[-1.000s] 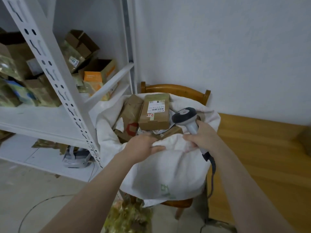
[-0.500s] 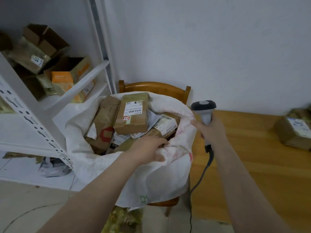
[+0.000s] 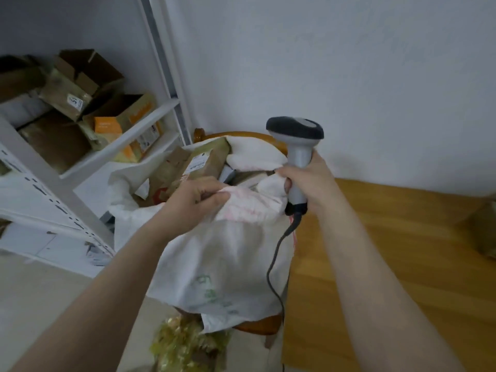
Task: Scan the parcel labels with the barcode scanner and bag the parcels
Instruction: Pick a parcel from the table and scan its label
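Note:
A white woven sack (image 3: 220, 264) stands on a wooden chair (image 3: 257, 324), holding several brown cardboard parcels (image 3: 204, 165) with white labels. My left hand (image 3: 196, 200) grips the near rim of the sack, bunching the cloth. My right hand (image 3: 308, 181) holds a grey barcode scanner (image 3: 296, 138) upright by its handle, and its fingertips also pinch the sack's right rim. The scanner's dark cable (image 3: 276, 264) hangs down in front of the sack.
A white metal shelf (image 3: 67, 189) with open cardboard boxes (image 3: 80, 84) stands at the left. A wooden table (image 3: 402, 251) lies at the right, with a brown parcel (image 3: 485, 229) at its far right edge. Crinkled yellow-green wrapping (image 3: 185, 345) lies on the floor below the chair.
My right hand with the scanner has come back to the sack and pinches its right rim. Both hands have drawn the sack's mouth narrower, covering most of the parcels. The view shifted right.

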